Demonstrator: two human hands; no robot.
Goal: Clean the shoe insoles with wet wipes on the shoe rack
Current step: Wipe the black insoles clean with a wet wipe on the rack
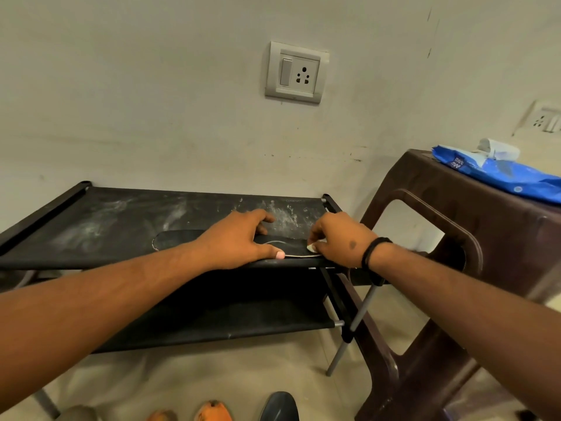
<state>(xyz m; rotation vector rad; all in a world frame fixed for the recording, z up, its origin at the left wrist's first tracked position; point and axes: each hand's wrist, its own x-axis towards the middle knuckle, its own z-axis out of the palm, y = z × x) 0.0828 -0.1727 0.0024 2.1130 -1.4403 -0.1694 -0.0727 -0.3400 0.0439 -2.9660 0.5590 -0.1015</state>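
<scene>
Bottom edge: shoe toes [278, 405] on floor. Mid-frame, top shelf of shoe rack [106, 226]: black insole [179, 240] lying flat near front edge. Left hand [239, 238] pressing it down, fingers spread. Right hand [337, 240] at right end, fingers curled, pinching what looks like a wet wipe [312, 247]. Wiping step underway. Next: stroke leftward under steady hold. Upper right: wipes pack [498, 173] on brown stool [455, 208].
</scene>
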